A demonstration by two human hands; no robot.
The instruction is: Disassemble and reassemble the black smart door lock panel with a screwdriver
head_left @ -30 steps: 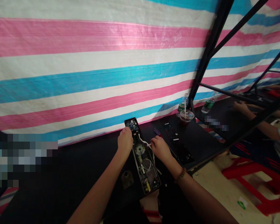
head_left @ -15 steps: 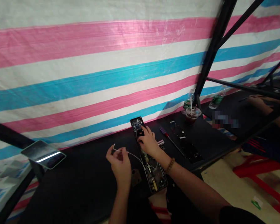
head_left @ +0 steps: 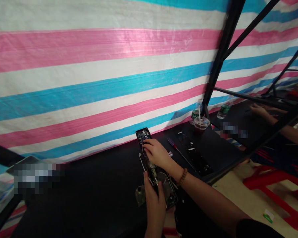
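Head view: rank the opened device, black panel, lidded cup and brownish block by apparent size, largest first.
1. Opened device, though partly covered
2. Black panel
Then, unranked: lidded cup and brownish block; they look close, and the block sits nearer the camera.

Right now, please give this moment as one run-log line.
left hand: at near half of open device; right hand: at far half; white wire: by left hand; screwdriver: right of device

The device (head_left: 143,133) is black, the stool (head_left: 258,182) red, the sheet (head_left: 109,94) striped pink, blue, white.
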